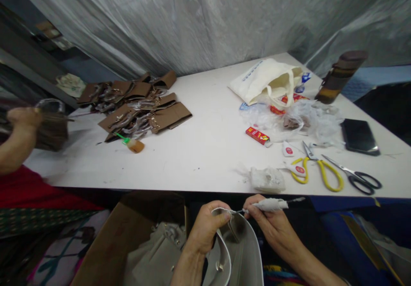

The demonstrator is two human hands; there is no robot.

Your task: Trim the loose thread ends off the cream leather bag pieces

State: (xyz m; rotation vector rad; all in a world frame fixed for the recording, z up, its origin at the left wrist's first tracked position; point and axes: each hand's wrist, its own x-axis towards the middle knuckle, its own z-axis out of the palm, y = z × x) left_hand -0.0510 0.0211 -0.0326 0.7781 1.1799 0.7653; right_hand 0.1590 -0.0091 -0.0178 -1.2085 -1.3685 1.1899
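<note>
Clock centred on our hands, twelve toward the grey plastic curtain (208,20). We have the pale grey bag (245,256) at the centre, below the near edge of the white table (199,153), its mouth open upward. Left hand (205,226): thumb and fingers pinching the bag's rim. Right hand (271,221): fingers closed round the white-wrapped handle of a tool (271,204), its thin shaft running toward nine o'clock and meeting the rim beside our left thumb. Whether the tip pierces the rim we cannot tell.

At nine, a cardboard carton (102,243) with more pale bags (154,256) inside. At ten, a small bottle (135,146) with a green nozzle, lying just beside the heap of brown bags (171,114). Farther out at ten, a co-worker's hand (24,119), blurred, fingers curled by a brown bag's handle.

Between twelve and one, we note a red box (257,136) and, beyond, a cream tote (253,82). Near one to two, a whitish block (267,180) at the table edge. At two, yellow-handled snips (311,156), black-handled scissors (351,173) near them, and a dark phone (359,136) beyond.
</note>
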